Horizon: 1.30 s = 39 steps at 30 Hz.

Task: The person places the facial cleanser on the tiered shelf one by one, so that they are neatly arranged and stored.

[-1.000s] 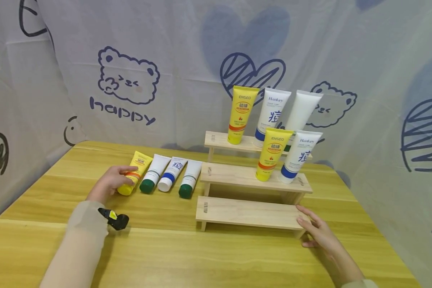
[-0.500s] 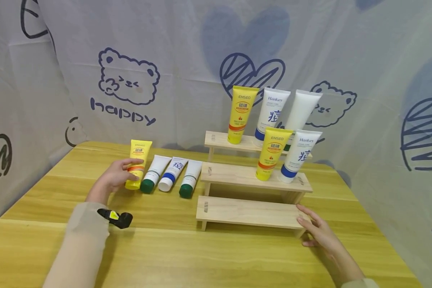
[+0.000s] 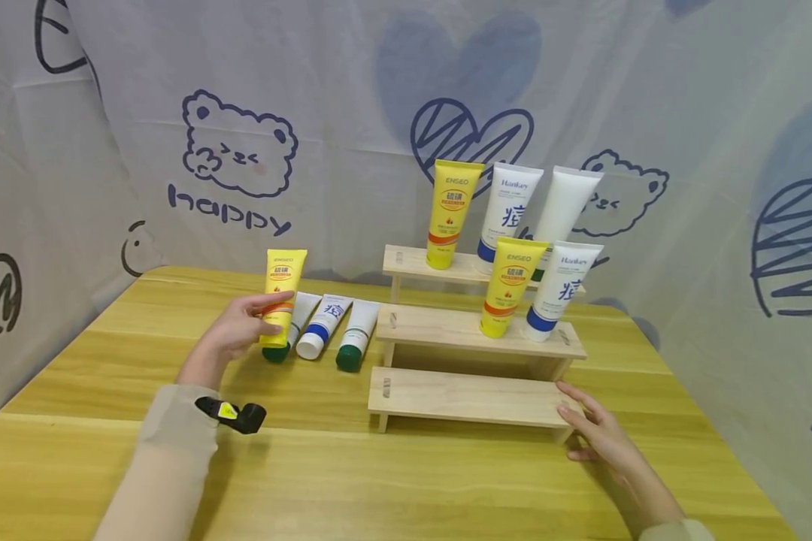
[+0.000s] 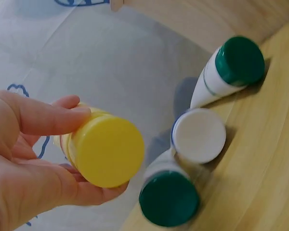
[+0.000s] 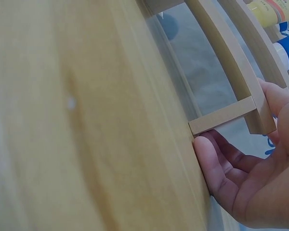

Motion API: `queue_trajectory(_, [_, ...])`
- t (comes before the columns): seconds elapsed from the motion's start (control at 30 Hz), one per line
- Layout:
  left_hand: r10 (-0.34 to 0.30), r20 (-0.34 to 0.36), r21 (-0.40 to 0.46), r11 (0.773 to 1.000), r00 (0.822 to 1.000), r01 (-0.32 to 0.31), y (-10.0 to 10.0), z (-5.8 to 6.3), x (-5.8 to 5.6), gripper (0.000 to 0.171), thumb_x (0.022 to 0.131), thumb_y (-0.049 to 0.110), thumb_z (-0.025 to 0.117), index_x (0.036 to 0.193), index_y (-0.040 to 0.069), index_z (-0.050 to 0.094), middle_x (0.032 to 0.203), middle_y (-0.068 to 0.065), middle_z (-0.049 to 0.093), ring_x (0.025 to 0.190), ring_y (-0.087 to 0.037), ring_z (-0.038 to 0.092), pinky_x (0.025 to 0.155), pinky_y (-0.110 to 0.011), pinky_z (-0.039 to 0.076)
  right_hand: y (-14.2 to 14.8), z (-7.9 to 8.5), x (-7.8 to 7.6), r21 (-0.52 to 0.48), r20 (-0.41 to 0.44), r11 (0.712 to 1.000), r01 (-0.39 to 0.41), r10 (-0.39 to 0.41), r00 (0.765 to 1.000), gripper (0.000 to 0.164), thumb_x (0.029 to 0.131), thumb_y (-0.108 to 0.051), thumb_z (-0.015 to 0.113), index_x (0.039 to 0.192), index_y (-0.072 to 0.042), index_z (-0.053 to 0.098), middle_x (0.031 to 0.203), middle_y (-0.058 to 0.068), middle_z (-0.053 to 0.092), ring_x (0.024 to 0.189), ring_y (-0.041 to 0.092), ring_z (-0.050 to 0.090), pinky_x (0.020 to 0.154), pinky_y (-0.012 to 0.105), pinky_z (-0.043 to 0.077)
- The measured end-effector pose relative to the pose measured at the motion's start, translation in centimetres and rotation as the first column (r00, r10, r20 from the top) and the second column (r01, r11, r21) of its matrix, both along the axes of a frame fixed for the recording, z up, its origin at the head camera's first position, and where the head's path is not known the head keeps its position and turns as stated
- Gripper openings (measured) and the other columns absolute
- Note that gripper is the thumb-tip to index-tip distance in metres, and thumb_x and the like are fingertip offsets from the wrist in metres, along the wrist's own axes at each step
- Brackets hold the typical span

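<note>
Upright in my left hand (image 3: 239,328) is a yellow squeeze tube (image 3: 284,267), cap down, gripped between thumb and fingers. The left wrist view looks at the flat end of its yellow cap (image 4: 111,151). Behind it on the table lie a green-capped white tube (image 3: 304,306), partly hidden, a white tube with a blue band (image 3: 323,324) and another green-capped tube (image 3: 356,334). My right hand (image 3: 605,432) holds the right end of the lowest shelf (image 3: 470,394) of a stepped wooden stand; in the right wrist view its fingers curl by the shelf's leg (image 5: 221,116).
On the middle step (image 3: 433,324) stand a yellow tube (image 3: 510,289) and a blue-banded white tube (image 3: 563,289). The top step (image 3: 413,261) bears a yellow tube (image 3: 452,214), a blue-banded tube (image 3: 510,214) and a plain white one (image 3: 567,210). A printed cloth (image 3: 352,90) hangs behind the table.
My left hand has tipped the yellow tube from lying on the table to upright, raised it and carried it right, in front of the nearest green-capped tube. My right hand stays put.
</note>
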<state>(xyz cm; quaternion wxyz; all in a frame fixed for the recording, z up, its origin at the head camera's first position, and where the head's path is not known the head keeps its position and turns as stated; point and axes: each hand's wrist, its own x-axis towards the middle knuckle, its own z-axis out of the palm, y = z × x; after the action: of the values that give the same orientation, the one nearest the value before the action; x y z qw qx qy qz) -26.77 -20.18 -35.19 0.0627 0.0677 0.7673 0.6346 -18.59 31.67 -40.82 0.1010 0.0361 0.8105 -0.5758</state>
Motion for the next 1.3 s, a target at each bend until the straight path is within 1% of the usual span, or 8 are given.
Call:
queue_trajectory(0.13, [-0.022, -0.026, 0.018, 1.0, 0.999, 0.023, 1.0, 0.1, 0.0, 0.062, 0.077, -0.019, 0.048, 0.135, -0.002, 0.033, 0.137, -0.029, 0.022, 0.115, -0.037, 0.032, 0.078, -0.025, 0.046, -0.1, 0.1, -0.1, -0.004, -0.003, 1.0, 0.007, -0.007, 1.0, 0.059, 0.091, -0.033, 0.05, 0.14, -0.012, 0.025, 0.139, 0.024, 0.02, 0.104, 0.026, 0.043, 0.058, 0.036, 0.052])
queue_trajectory(0.23, [-0.027, -0.04, 0.031, 0.999, 0.999, 0.028, 1.8, 0.5, 0.1, 0.063, 0.076, -0.018, 0.051, 0.134, -0.001, 0.035, 0.138, -0.026, 0.022, 0.117, -0.039, 0.032, 0.08, -0.028, 0.046, -0.1, 0.0, -0.1, -0.002, -0.007, 1.0, 0.003, -0.003, 1.0, 0.059, 0.091, -0.033, 0.05, 0.14, -0.012, 0.025, 0.14, 0.024, 0.019, 0.107, 0.027, 0.041, 0.058, 0.036, 0.052])
queue_trajectory(0.43, [-0.03, -0.108, 0.018, 0.999, 0.994, 0.032, 3.4, 1.6, 0.4, 0.059, 0.076, -0.013, 0.058, 0.131, 0.0, 0.042, 0.133, -0.023, 0.032, 0.112, -0.037, 0.04, 0.079, -0.031, 0.046, -0.1, 0.0, -0.1, -0.004, -0.008, 1.0, 0.005, -0.005, 1.0, 0.059, 0.091, -0.033, 0.05, 0.14, -0.012, 0.025, 0.14, 0.024, 0.019, 0.11, 0.03, 0.039, 0.058, 0.037, 0.052])
queue_trajectory(0.6, [-0.03, -0.146, 0.033, 0.999, 0.989, 0.035, 4.6, 1.9, 0.3, 0.059, 0.077, -0.008, 0.062, 0.131, 0.004, 0.044, 0.132, -0.02, 0.036, 0.112, -0.035, 0.043, 0.078, -0.032, 0.048, -0.1, 0.0, -0.1, -0.011, -0.016, 1.0, 0.001, -0.001, 1.0, 0.058, 0.091, -0.032, 0.05, 0.14, -0.011, 0.026, 0.141, 0.023, 0.018, 0.105, 0.026, 0.042, 0.058, 0.036, 0.052])
queue_trajectory(0.73, [-0.037, -0.193, 0.048, 0.998, 0.981, 0.047, 5.6, 2.2, 0.6, 0.058, 0.077, -0.006, 0.065, 0.13, 0.003, 0.045, 0.132, -0.019, 0.038, 0.114, -0.035, 0.042, 0.077, -0.031, 0.048, 0.0, 0.0, 0.0, -0.003, -0.025, 1.0, -0.004, 0.004, 1.0, 0.058, 0.091, -0.032, 0.05, 0.14, -0.011, 0.026, 0.14, 0.024, 0.018, 0.105, 0.026, 0.042, 0.058, 0.037, 0.052])
queue_trajectory(0.9, [-0.081, -0.237, 0.078, 0.992, 0.968, 0.102, 6.8, 2.6, 0.8, 0.057, 0.077, -0.004, 0.066, 0.129, 0.003, 0.045, 0.132, -0.018, 0.039, 0.114, -0.034, 0.044, 0.077, -0.032, 0.049, 0.1, 0.0, 0.0, 0.009, -0.025, 1.0, -0.005, 0.005, 1.0, 0.059, 0.091, -0.033, 0.05, 0.14, -0.012, 0.026, 0.14, 0.025, 0.019, 0.105, 0.027, 0.043, 0.058, 0.037, 0.052])
queue_trajectory(1.1, [-0.137, -0.234, 0.105, 0.981, 0.963, 0.165, 8.4, 3.1, 0.9, 0.057, 0.077, -0.003, 0.066, 0.13, 0.005, 0.046, 0.133, -0.015, 0.04, 0.111, -0.031, 0.047, 0.077, -0.032, 0.049, 0.1, 0.0, 0.0, 0.01, -0.028, 1.0, -0.002, 0.002, 1.0, 0.058, 0.091, -0.033, 0.05, 0.14, -0.012, 0.026, 0.139, 0.025, 0.022, 0.103, 0.024, 0.044, 0.058, 0.038, 0.052])
queue_trajectory(1.3, [-0.166, -0.28, 0.089, 0.976, 0.946, 0.197, 10.1, 3.5, 1.0, 0.057, 0.077, -0.003, 0.066, 0.129, 0.006, 0.047, 0.137, -0.01, 0.036, 0.113, -0.029, 0.046, 0.077, -0.032, 0.049, 0.0, 0.0, 0.0, 0.008, -0.025, 1.0, 0.003, -0.003, 1.0, 0.059, 0.091, -0.033, 0.051, 0.14, -0.012, 0.027, 0.138, 0.025, 0.023, 0.102, 0.024, 0.044, 0.058, 0.038, 0.052])
